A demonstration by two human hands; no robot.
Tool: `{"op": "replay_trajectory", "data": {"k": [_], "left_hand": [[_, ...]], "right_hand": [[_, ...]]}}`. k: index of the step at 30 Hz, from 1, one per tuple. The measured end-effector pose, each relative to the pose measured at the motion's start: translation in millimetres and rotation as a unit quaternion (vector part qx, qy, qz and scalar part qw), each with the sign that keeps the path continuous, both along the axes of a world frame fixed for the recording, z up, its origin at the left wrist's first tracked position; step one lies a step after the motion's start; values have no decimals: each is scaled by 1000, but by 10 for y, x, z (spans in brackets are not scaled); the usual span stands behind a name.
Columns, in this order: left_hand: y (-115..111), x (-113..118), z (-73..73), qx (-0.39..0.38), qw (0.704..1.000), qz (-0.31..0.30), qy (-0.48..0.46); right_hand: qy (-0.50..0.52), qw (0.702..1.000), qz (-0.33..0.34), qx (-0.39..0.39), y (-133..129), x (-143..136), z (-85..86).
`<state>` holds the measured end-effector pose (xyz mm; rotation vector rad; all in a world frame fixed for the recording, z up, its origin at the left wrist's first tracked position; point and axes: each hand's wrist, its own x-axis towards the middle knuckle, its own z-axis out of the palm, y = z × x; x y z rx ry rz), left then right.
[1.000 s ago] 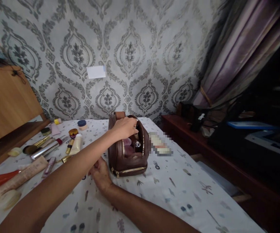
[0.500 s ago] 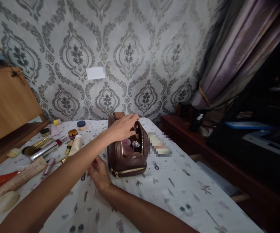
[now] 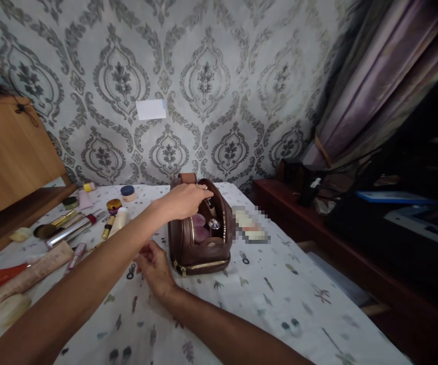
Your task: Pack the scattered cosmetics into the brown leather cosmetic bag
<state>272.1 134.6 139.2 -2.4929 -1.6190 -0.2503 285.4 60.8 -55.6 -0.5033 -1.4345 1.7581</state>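
A brown leather makeup bag stands unzipped, a gold zip running round its mouth and another along its lower front. Inside are pinkish-purple rounded items and a shiny faceted silver piece. My left hand reaches over the bag's mouth with curled fingers; a small shiny item shows just below the fingertips, and I cannot make out whether they grip it. My right hand rests on the patterned cloth at the bag's left side, its fingers drawn together; what they hold, if anything, is hidden.
Left on the cloth lie makeup brushes, a cream tube, a blue-lidded jar, a red-orange item and other cosmetics. A pixelated flat item lies right of the bag. A wooden cabinet stands left.
My left hand has drawn back slightly to the left from the bag's far rim, its fingers more curled. My right hand stays nearly in place. The view has shifted a little.
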Motion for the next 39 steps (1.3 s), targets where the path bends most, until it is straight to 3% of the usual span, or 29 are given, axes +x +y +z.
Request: {"op": "replay_trajectory", "data": {"k": [12,22,31,39], "left_hand": [[-113,35,131,-34,998,18,53],[-3,-44,-23,6,1000,-6,25],[-73,27,89,-27,999,13,24],[-44,15,66,-26,1000,-3,-5]], "right_hand": [[8,999,25,-18,-27,41,92],[10,1000,22,-12,-8,-2,40],[4,1000,18,0,0,0,16],[6,1000,17,-13,-28,24,84]]}}
